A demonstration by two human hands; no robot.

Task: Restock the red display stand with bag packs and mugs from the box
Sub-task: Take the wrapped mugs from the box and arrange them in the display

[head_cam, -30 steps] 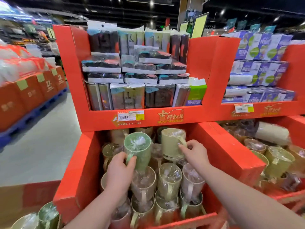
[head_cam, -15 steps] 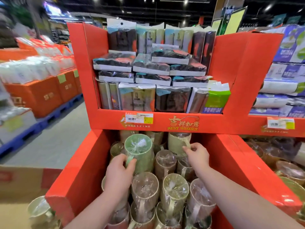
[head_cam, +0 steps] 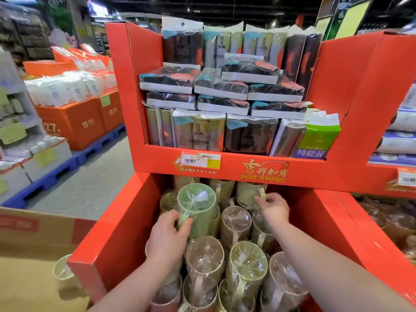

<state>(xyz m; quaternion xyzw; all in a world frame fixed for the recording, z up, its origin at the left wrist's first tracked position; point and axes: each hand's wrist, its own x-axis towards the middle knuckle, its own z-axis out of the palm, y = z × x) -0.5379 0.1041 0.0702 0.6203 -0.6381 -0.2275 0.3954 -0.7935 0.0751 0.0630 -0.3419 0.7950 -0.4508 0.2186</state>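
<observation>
The red display stand (head_cam: 227, 171) has an upper shelf full of bag packs (head_cam: 221, 86) and a lower bin (head_cam: 117, 233) packed with plastic-wrapped mugs. My left hand (head_cam: 167, 237) grips the handle of a green mug (head_cam: 197, 210) lying on top of the pile at the bin's back left. My right hand (head_cam: 273, 209) pinches the handle of a cream mug (head_cam: 247, 192) at the back, under the shelf front. Several more wrapped mugs (head_cam: 246, 260) fill the bin's front.
A cardboard box (head_cam: 33, 239) stands at lower left with a wrapped mug (head_cam: 64, 270) in it. A neighbouring red stand (head_cam: 387, 221) sits to the right. Orange boxes on blue pallets (head_cam: 74, 122) line the aisle's left side, with grey floor between.
The view has swung to the left and drawn closer. Both hands keep their mugs; the right hand and cream mug sit further back under the shelf front.
</observation>
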